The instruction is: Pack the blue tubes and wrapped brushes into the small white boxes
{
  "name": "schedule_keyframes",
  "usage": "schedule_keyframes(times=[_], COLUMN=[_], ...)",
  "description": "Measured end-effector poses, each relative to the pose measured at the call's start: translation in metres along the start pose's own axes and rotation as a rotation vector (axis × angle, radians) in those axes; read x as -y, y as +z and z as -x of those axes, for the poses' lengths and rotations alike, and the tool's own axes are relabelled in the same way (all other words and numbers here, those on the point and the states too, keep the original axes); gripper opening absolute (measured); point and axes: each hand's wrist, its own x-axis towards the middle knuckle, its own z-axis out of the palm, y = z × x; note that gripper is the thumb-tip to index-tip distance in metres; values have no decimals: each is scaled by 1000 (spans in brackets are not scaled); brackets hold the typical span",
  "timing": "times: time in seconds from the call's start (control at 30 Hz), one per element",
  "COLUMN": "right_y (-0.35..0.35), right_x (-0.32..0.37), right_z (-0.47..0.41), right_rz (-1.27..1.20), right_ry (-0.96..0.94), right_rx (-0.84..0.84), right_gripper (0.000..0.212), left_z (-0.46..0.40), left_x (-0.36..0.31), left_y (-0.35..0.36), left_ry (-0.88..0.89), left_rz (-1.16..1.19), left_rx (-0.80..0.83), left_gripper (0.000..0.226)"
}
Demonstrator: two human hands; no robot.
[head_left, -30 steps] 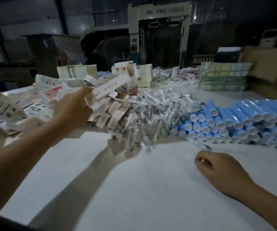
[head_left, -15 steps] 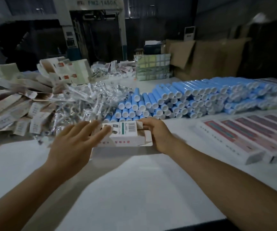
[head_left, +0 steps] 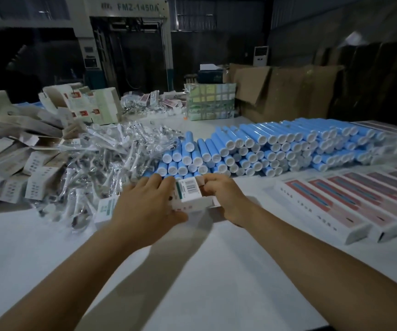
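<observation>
Box: a small white box point(head_left: 193, 195) with a barcode label sits between both hands, just in front of the stacked blue tubes point(head_left: 259, 149) and to the right of the heap of wrapped brushes point(head_left: 111, 163).
Box state: it looks unfilled and not yet opened out; whether an end flap is open I cannot tell, as the fingers cover both ends.
Risk, crushing: the thin card could buckle if the two hands squeeze inward instead of pushing it square.
Risk, tube pile: the knuckles sit touching or just beside the lowest front tubes, so a forward nudge could set round tubes rolling across the table point(head_left: 192, 271).
Risk, stray box: a second flat box point(head_left: 105, 209) lies half under the left wrist beside the brush wrappers; a sweep of the forearm could drag it or the loose wrappers along.
Risk, dim light: the flap edge is hard to see, so a flap may fold the wrong way.
Left hand point(head_left: 145, 204): palm down, fingers spread over the box's left end, thumb tucked below its near edge, grasping it.
Right hand point(head_left: 226, 197): fingers curled over the box's right end, pinching it, wrist angled in.
Finished packs: long printed boxes point(head_left: 335, 206) lie in a row on the right, well apart from the hands.
</observation>
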Motion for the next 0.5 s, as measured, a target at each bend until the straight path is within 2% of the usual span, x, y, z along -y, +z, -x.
schedule_keyframes(times=[0.07,0.13,0.27,0.33,0.43,0.5], right_y=[-7,-12,-10,-4,6,12], right_x=[5,18,59,75,86,84], right_z=[-5,-19,-73,-114,-171,-199], right_rz=[246,380,618,807,1096,1293], right_ry=[-137,-245,-386,-338,-118,25], right_rx=[-148,-271,-385,-377,-303,-200], right_gripper=[20,21,22,18,27,23], left_z=[5,12,15,15,12,9], left_x=[-1,1,4,1,1,2], left_y=[6,15,23,27,32,34], left_ry=[-14,10,55,87,107,120], left_rz=[-19,-72,-57,-80,-43,-19], left_rx=[17,40,78,95,111,113], left_gripper=[77,78,86,79,62,59])
